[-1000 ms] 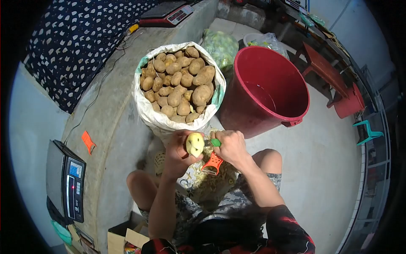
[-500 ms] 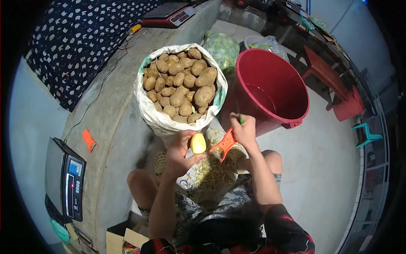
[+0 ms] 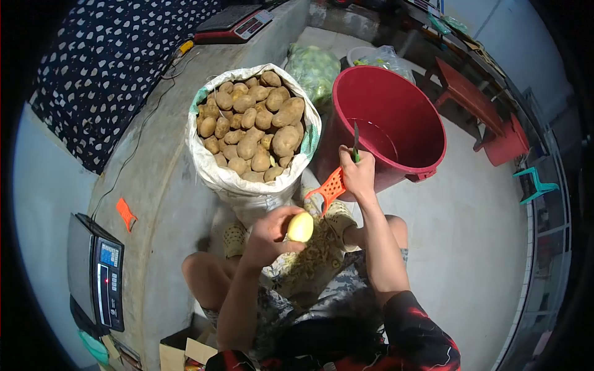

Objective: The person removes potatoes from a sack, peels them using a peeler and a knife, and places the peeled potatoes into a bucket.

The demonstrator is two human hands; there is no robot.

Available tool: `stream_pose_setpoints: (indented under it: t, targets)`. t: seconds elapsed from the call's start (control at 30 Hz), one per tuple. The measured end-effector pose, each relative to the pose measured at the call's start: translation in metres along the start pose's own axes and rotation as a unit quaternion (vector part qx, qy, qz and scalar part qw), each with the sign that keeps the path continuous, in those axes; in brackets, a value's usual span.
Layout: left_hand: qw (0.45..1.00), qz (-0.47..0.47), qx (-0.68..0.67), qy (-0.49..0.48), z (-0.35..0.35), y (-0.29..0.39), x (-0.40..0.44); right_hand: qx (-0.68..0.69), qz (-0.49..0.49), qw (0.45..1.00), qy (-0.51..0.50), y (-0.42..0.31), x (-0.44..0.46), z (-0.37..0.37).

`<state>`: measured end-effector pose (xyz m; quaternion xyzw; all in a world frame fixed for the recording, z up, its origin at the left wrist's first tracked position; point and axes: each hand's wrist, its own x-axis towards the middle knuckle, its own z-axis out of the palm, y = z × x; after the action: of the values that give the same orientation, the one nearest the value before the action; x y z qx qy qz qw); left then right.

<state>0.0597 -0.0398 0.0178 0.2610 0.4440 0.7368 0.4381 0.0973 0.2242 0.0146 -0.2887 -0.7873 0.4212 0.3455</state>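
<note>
My left hand (image 3: 268, 237) is closed around a peeled, yellow potato (image 3: 301, 227), fingers and thumb on its left side. To the right and a little higher, my right hand (image 3: 359, 172) grips an orange peeler (image 3: 329, 189) whose forked end points down and left. The same fist also holds a small knife (image 3: 356, 137) with a green handle, blade upward. In front of me stands a white sack (image 3: 244, 189) full of unpeeled potatoes (image 3: 249, 127). Potato peelings (image 3: 309, 256) cover the ground between my feet.
A large red tub (image 3: 427, 170) with some liquid stands right of the sack. Behind are a bag of green produce (image 3: 314, 69) and a red bench (image 3: 467, 96). On the left ledge lie another orange peeler (image 3: 126, 214) and a digital scale (image 3: 106, 272).
My left hand has come slightly lower and rightward with the potato, which is turned. The knife blade in my right hand now shows, pointing up. The whole view has shifted a little.
</note>
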Motion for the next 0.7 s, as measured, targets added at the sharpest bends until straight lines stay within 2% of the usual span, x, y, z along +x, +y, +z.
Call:
stream_pose_setpoints:
  t: [0.03, 0.1, 0.13, 0.3, 0.37, 0.43, 0.53, 0.6, 0.7]
  targets:
    - [1.0, 0.001, 0.0, 0.0, -0.002, -0.001, 0.001, 0.02, 0.004, 1.0, -0.015, 0.0, -0.002, 0.0]
    - [0.993, 0.044, 0.107, 0.037, -0.011, -0.009, 0.004, 0.041, 0.009, 0.999, -0.032, -0.006, -0.007, 0.0]
    - [0.999, 0.028, 0.008, 0.043, -0.011, -0.014, 0.005, 0.051, 0.013, 0.998, -0.03, -0.012, -0.009, -0.001]
    - [0.993, 0.068, -0.074, 0.057, -0.003, -0.015, 0.008, 0.103, -0.008, 0.994, -0.025, -0.034, -0.026, 0.002]
    - [0.991, 0.064, -0.1, 0.055, 0.001, -0.014, 0.007, 0.064, -0.08, 0.994, -0.03, -0.052, -0.034, -0.002]
    - [0.992, 0.048, -0.111, 0.047, 0.003, -0.016, 0.004, 0.063, -0.096, 0.993, -0.009, -0.043, -0.024, 0.002]
    - [0.988, 0.031, -0.15, 0.011, 0.0, -0.015, 0.001, 0.059, 0.004, 0.998, 0.018, -0.007, -0.004, 0.002]
    - [0.987, 0.029, -0.158, 0.006, 0.0, -0.015, 0.002, 0.082, 0.013, 0.997, 0.0, -0.009, -0.007, 0.0]
    - [0.982, 0.017, -0.183, 0.05, 0.001, -0.017, 0.003, 0.12, 0.024, 0.992, -0.034, -0.04, -0.023, -0.002]
